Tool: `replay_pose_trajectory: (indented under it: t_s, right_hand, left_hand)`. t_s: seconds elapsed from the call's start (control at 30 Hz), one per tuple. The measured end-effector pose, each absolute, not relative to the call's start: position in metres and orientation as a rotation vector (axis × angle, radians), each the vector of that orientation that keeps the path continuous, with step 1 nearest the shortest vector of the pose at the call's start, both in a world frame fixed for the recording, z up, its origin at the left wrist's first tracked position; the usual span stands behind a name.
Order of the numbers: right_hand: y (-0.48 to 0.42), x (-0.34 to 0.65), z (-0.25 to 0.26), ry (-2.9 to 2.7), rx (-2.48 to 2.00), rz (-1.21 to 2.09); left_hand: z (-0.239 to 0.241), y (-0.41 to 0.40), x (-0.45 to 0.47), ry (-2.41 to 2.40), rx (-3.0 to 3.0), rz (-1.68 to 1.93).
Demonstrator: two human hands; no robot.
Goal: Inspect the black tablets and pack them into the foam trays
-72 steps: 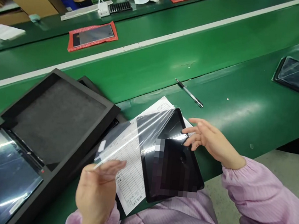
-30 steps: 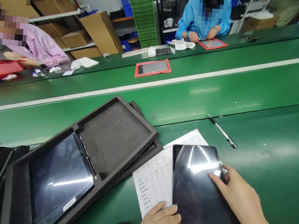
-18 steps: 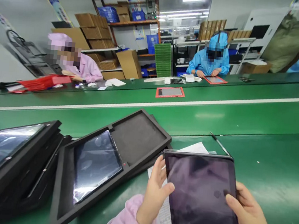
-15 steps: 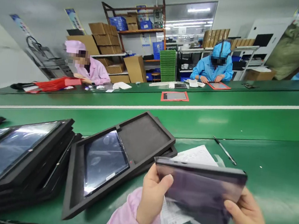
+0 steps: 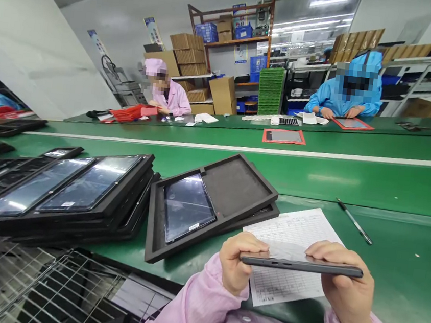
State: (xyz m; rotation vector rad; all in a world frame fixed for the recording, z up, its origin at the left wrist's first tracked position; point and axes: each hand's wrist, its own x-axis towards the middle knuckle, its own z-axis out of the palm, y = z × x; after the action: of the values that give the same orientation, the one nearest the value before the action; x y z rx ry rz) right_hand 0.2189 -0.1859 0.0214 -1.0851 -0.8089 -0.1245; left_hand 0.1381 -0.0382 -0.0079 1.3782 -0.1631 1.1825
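Observation:
A dark tablet is held nearly level and edge-on, its long thin side facing me. My left hand grips its left end, thumb and fingers on opposite faces. Its right end is in my right hand, closed the same way. Beneath the tablet a printed sheet lies on the green bench. To the left of the sheet, a black foam tray rests tilted on another tray. One glossy screen panel sits in its left compartment; the right compartment is bare.
Stacked black trays with panels stand at left, above a wire rack. A pen lies at right. Across the belt, two people work, one in pink, one in blue. A red-framed panel lies between them.
The tablet has turned from showing its broad face to showing its thin edge, both hands still gripping it. My view has swung left, bringing the wire rack and more trays into sight.

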Motion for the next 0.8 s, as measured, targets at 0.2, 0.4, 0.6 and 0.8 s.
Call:
replay_pose_trajectory:
  t_s: [0.2,0.4,0.6,0.8]
  right_hand:
    - [-0.187,0.222,0.029,-0.636,-1.107,-0.190]
    - [-0.190,0.244,0.067,-0.661,-1.338,0.093]
    - [-0.165,0.251,0.080,-0.905,-1.306,0.309]
    - [-0.151,0.247,0.068,-0.866,-1.134,0.408]
  left_hand:
    - [-0.014,-0.033,0.145,0.132,1.444,1.137]
    - [-0.014,-0.032,0.168,0.434,1.376,0.861]
    - [-0.017,-0.057,0.168,0.438,0.799,0.297]
    - [-0.026,-0.068,0.157,0.413,0.676,0.209]
